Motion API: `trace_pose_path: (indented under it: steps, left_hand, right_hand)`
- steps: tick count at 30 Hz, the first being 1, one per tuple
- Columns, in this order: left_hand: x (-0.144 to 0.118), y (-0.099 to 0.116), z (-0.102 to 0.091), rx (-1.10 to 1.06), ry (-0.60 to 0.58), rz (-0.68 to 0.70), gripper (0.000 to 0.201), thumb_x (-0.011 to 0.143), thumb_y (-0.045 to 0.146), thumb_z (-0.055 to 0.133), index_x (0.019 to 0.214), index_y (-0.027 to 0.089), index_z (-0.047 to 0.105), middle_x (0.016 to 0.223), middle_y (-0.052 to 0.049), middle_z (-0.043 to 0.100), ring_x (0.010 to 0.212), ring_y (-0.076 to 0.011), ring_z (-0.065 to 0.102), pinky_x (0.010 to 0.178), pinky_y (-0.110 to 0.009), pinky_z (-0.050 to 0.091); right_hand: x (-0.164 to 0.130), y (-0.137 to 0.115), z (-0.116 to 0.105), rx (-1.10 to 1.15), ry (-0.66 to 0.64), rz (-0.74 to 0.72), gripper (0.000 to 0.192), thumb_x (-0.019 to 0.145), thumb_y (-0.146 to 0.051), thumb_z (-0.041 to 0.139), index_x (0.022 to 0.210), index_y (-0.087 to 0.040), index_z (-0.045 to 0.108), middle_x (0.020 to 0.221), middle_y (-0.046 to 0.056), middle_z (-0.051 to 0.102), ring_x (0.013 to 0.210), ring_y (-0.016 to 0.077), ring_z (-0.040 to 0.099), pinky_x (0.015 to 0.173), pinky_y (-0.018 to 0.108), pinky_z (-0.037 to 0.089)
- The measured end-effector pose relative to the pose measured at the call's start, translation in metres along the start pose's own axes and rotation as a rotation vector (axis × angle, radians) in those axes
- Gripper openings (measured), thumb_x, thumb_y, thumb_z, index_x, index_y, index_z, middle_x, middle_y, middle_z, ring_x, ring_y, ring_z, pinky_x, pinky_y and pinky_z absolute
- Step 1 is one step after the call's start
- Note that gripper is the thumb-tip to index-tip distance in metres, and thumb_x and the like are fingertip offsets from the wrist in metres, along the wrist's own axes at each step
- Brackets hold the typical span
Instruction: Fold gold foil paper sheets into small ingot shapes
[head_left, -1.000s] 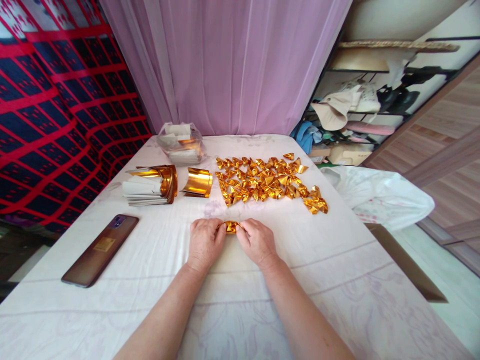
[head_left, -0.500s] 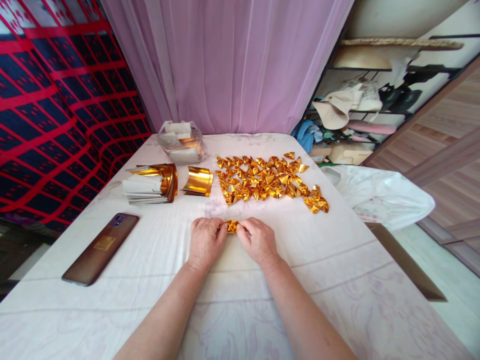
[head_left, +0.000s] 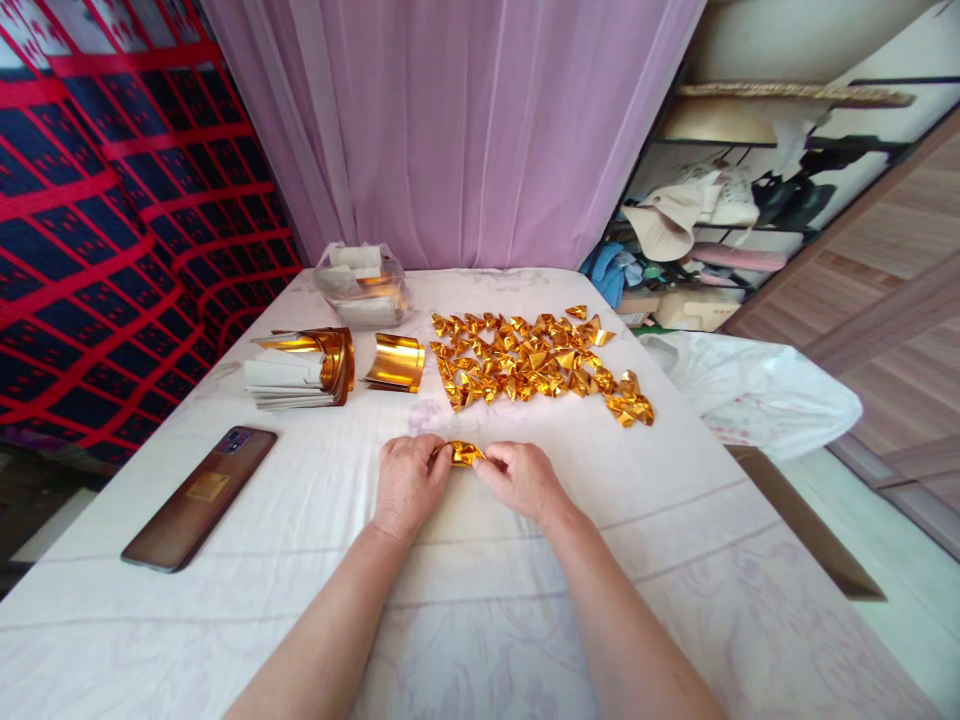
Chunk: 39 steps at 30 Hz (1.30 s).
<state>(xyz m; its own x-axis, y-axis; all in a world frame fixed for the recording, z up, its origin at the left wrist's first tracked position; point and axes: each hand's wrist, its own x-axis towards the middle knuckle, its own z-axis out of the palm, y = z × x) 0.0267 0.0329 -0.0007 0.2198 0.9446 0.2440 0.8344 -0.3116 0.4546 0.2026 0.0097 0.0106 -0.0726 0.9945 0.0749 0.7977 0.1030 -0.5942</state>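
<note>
Both forearms reach in from the near edge over the tabletop (head_left: 465, 640), which is covered with a pale patterned cloth. The left hand (head_left: 406, 482) and the right hand (head_left: 520, 480) lie knuckles-up on the cloth, close together, each grip closed on one end of a small folded gold foil piece (head_left: 461, 453) that sits between their fingertips, at the middle of the tabletop. To the left of the hands, well apart, a dark phone (head_left: 199, 498) lies flat, face down. Farther back on the left sits a stack of white-backed gold sheets (head_left: 296, 370), with a single curled gold sheet (head_left: 395, 362) just beside it. Level with these and to the right, a spread heap of folded gold pieces (head_left: 536, 360) covers the cloth. Behind the stack stands a clear plastic bag (head_left: 362, 283) with white and gold contents. A white plastic bag (head_left: 754, 392) lies beyond the right edge. A pink curtain (head_left: 457, 130) hangs at the far end
</note>
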Motion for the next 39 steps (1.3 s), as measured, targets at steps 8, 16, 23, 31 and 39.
trace_pose_path:
  steps: [8,16,23,31,39]
  left_hand:
    - [0.000,0.000,0.000,-0.008,0.000,0.015,0.022,0.090,0.032,0.051,0.084,0.022,0.070,0.078,-0.004,0.072,0.080,-0.0230,0.066,0.080,-0.037,0.041]
    - [-0.001,-0.002,0.000,-0.084,0.012,0.033,0.031,0.091,0.042,0.050,0.103,0.020,0.068,0.086,-0.005,0.074,0.082,-0.0227,0.067,0.085,-0.038,0.043]
    - [0.001,-0.006,0.002,-0.114,0.008,0.026,0.029,0.090,0.039,0.048,0.098,0.022,0.070,0.086,-0.004,0.074,0.082,-0.0229,0.067,0.085,-0.039,0.044]
    - [0.002,-0.008,0.002,-0.119,0.008,0.020,0.028,0.087,0.036,0.047,0.094,0.023,0.071,0.085,-0.004,0.075,0.080,-0.0228,0.067,0.085,-0.039,0.045]
    - [0.004,-0.009,0.002,-0.090,-0.007,0.022,0.029,0.086,0.037,0.046,0.094,0.024,0.071,0.084,-0.003,0.075,0.080,-0.0228,0.067,0.085,-0.039,0.045]
  right_hand:
    - [-0.002,-0.007,-0.013,-0.096,-0.027,-0.019,0.033,0.085,-0.030,0.050,0.053,-0.019,0.055,0.053,-0.003,0.056,0.053,0.0100,0.043,0.053,0.026,0.018]
    - [0.001,0.007,-0.009,-0.261,0.235,0.053,0.033,0.088,-0.028,0.048,0.060,-0.019,0.064,0.066,0.003,0.069,0.057,0.0109,0.050,0.057,0.026,0.024]
    - [0.002,0.041,-0.041,-0.464,0.428,0.425,0.032,0.090,-0.028,0.049,0.071,-0.019,0.073,0.077,0.006,0.072,0.060,0.0120,0.052,0.056,0.026,0.023]
    - [-0.010,0.067,-0.073,-0.576,0.357,0.814,0.042,0.095,-0.037,0.038,0.096,-0.023,0.078,0.088,0.011,0.074,0.072,0.0202,0.064,0.061,0.028,0.035]
    - [-0.013,0.086,-0.072,-0.534,0.370,0.873,0.042,0.095,-0.041,0.038,0.100,-0.026,0.077,0.093,0.011,0.075,0.079,0.0211,0.067,0.065,0.028,0.042]
